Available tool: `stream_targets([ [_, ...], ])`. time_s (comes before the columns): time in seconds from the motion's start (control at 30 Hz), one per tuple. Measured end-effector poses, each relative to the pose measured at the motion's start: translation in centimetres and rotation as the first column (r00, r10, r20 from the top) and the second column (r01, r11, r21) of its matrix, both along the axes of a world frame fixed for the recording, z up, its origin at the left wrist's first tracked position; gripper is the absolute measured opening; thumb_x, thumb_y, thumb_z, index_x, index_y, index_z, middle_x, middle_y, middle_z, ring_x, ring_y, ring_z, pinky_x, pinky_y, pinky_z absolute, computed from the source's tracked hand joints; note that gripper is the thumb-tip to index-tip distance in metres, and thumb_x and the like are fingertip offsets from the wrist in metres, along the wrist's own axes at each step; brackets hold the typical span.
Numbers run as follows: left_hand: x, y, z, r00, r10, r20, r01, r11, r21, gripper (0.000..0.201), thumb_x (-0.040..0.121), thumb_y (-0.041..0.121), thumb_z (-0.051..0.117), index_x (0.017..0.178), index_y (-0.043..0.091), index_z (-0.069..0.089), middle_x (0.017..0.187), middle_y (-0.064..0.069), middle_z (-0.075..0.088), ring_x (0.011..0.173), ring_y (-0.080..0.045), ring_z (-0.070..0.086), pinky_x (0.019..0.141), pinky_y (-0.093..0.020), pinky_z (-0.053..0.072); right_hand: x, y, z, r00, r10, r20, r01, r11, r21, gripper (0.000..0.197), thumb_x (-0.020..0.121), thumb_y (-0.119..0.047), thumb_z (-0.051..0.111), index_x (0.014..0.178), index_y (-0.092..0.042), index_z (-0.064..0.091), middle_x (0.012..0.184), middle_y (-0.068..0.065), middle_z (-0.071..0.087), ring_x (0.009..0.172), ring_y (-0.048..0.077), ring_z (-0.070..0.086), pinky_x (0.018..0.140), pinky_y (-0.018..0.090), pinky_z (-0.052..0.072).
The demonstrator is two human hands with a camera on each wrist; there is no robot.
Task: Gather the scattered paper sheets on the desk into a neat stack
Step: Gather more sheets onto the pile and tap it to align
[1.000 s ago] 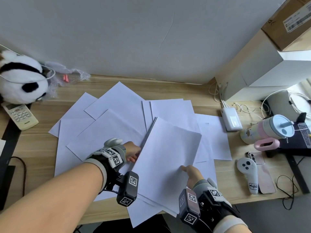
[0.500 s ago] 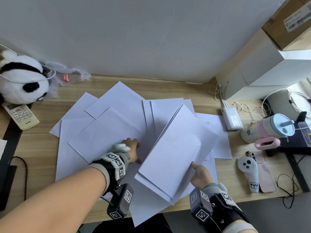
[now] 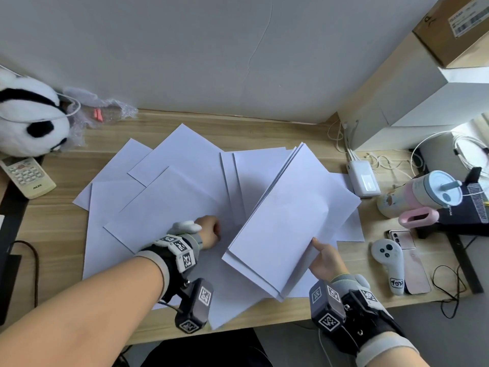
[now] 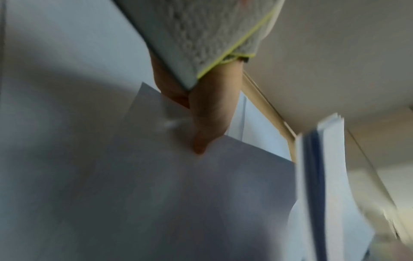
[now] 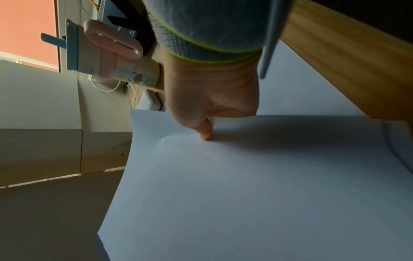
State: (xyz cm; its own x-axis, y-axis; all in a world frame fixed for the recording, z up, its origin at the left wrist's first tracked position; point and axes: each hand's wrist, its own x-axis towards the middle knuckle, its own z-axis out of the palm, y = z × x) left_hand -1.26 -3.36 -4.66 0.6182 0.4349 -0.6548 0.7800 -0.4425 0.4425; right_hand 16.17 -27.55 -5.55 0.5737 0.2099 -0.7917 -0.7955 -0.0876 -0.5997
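Observation:
White paper sheets (image 3: pixel 169 197) lie fanned and overlapping across the wooden desk (image 3: pixel 53 223). My right hand (image 3: pixel 324 258) grips the near edge of a bundle of several sheets (image 3: pixel 288 221), which is held tilted above the desk with its far end raised. In the right wrist view the thumb (image 5: pixel 205 130) presses on top of the bundle (image 5: pixel 245 185). My left hand (image 3: pixel 210 233) is left of the bundle, low over the loose sheets. The left wrist view shows the thumb (image 4: pixel 201 137) pinching the corner of one sheet (image 4: pixel 178 194), with the bundle's edge (image 4: pixel 321 176) at the right.
A panda plush (image 3: pixel 29 117) and a remote control (image 3: pixel 26 176) sit at the left. On the right are a white power bank (image 3: pixel 363 181), a pink tumbler (image 3: pixel 423 194), a white controller (image 3: pixel 389 260), a phone (image 3: pixel 412 263), cables and white boxes (image 3: pixel 397 102).
The right hand has swung the bundle up and to the right, tilting it. The left hand has left the bundle's edge and moved forward onto a loose sheet, which it now pinches.

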Motion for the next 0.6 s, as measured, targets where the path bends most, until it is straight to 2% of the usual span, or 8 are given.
stream_targets([
  [0.07,-0.1,1.1,0.3,0.972,0.223,0.076,-0.214,0.970,-0.113,0.020,0.082,0.006,0.059,0.069,0.020,0.054,0.091,-0.009,0.062,0.095,-0.028,0.062,0.072,-0.024,0.040,-0.5,0.3,0.0,0.999,0.043,0.001,-0.043,0.999,-0.023,0.023,0.097,-0.008,0.038,0.102,-0.012,0.059,0.071,-0.001,0.076,0.073,0.019,0.072,0.075,0.034,0.051],
  [0.1,-0.2,1.6,0.4,0.946,0.306,0.110,-0.284,0.941,-0.184,0.011,0.082,0.004,0.060,0.083,0.016,0.060,0.097,-0.012,0.063,0.096,-0.028,0.062,0.076,-0.026,0.043,-0.8,0.5,0.0,0.998,0.068,-0.001,-0.068,0.997,-0.038,0.022,0.096,-0.007,0.039,0.104,-0.010,0.059,0.072,0.000,0.076,0.080,0.022,0.068,0.076,0.035,0.049],
  [0.17,-0.7,2.3,0.6,0.911,0.392,0.128,-0.341,0.890,-0.303,0.033,0.085,0.001,0.058,0.118,0.007,0.058,0.116,-0.015,0.064,0.106,-0.027,0.061,0.089,-0.030,0.045,-1.3,1.1,0.1,0.990,0.138,-0.007,-0.138,0.989,-0.062,0.021,0.096,-0.006,0.040,0.105,-0.009,0.058,0.072,0.001,0.076,0.086,0.024,0.062,0.073,0.036,0.047],
  [0.27,-1.2,2.1,1.2,0.868,0.492,0.073,-0.410,0.791,-0.455,0.041,0.091,0.000,0.050,0.131,0.004,0.051,0.126,-0.014,0.061,0.104,-0.022,0.057,0.089,-0.028,0.045,-2.3,2.5,0.3,0.959,0.285,0.007,-0.281,0.951,-0.131,0.023,0.094,-0.004,0.040,0.111,-0.005,0.056,0.087,0.012,0.070,0.086,0.028,0.059,0.073,0.037,0.046],
  [0.33,-1.5,1.8,1.1,0.814,0.578,-0.054,-0.500,0.652,-0.570,0.039,0.096,0.016,0.048,0.133,0.003,0.050,0.124,-0.014,0.061,0.106,-0.026,0.058,0.090,-0.033,0.048,-3.0,3.7,0.2,0.925,0.378,0.045,-0.360,0.906,-0.224,0.029,0.091,-0.003,0.045,0.118,0.002,0.053,0.094,0.016,0.062,0.084,0.029,0.057,0.074,0.036,0.044],
  [0.4,-1.8,1.6,1.1,0.765,0.623,-0.161,-0.571,0.541,-0.618,0.051,0.094,0.037,0.050,0.135,0.006,0.048,0.126,-0.013,0.060,0.114,-0.030,0.058,0.097,-0.040,0.047,-3.5,4.8,0.2,0.888,0.452,0.082,-0.414,0.865,-0.285,0.030,0.086,0.002,0.045,0.115,0.004,0.054,0.087,0.016,0.059,0.073,0.027,0.056,0.065,0.033,0.044],
  [0.47,-1.9,1.2,0.7,0.779,0.606,-0.162,-0.571,0.579,-0.582,0.065,0.088,0.041,0.060,0.140,0.008,0.041,0.135,-0.010,0.053,0.127,-0.028,0.051,0.104,-0.040,0.040,-3.7,5.8,0.3,0.850,0.516,0.106,-0.466,0.830,-0.305,0.026,0.085,0.004,0.045,0.107,0.000,0.057,0.085,0.014,0.060,0.068,0.025,0.055,0.060,0.029,0.044],
  [0.6,-1.7,0.4,-0.4,0.829,0.553,-0.077,-0.496,0.666,-0.558,0.052,0.086,0.007,0.065,0.133,-0.002,0.047,0.130,-0.015,0.060,0.117,-0.028,0.059,0.105,-0.036,0.044,-3.1,6.4,0.9,0.798,0.584,0.147,-0.521,0.792,-0.318,0.016,0.089,-0.003,0.047,0.086,-0.011,0.060,0.079,0.010,0.060,0.070,0.022,0.054,0.060,0.026,0.043],
])
